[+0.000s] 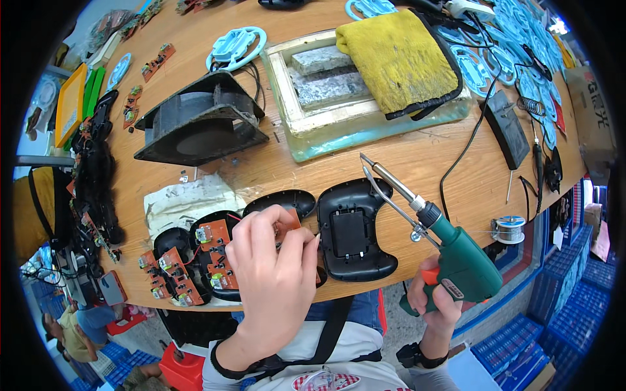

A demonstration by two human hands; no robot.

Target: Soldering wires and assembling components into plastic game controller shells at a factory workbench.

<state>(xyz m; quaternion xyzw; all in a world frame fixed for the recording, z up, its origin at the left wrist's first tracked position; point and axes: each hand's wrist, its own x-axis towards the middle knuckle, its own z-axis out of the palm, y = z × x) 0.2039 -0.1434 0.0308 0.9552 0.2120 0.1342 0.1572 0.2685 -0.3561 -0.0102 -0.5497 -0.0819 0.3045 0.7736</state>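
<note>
My left hand (277,267) is closed with its fingertips pinched over a black controller shell, on an orange-brown circuit board (287,228) that shows between the fingers; much of it is hidden. In my right hand (435,293) is a green soldering gun (466,260) with an orange trigger. Its metal tip and curved solder feed tube point up and to the left, above the table. Just right of my left hand lies a black controller half shell (355,231). Left of that hand, several shells with circuit boards (176,277) stand in a row along the table's near edge.
A black fan (195,120) stands beyond the shells. Behind them is a framed tray (293,124) holding grey blocks, partly covered by a yellow cloth (401,62). A solder spool (507,230), soldering iron stand (505,130) and black cable lie to the right. Light-blue plastic parts (238,47) lie farther back.
</note>
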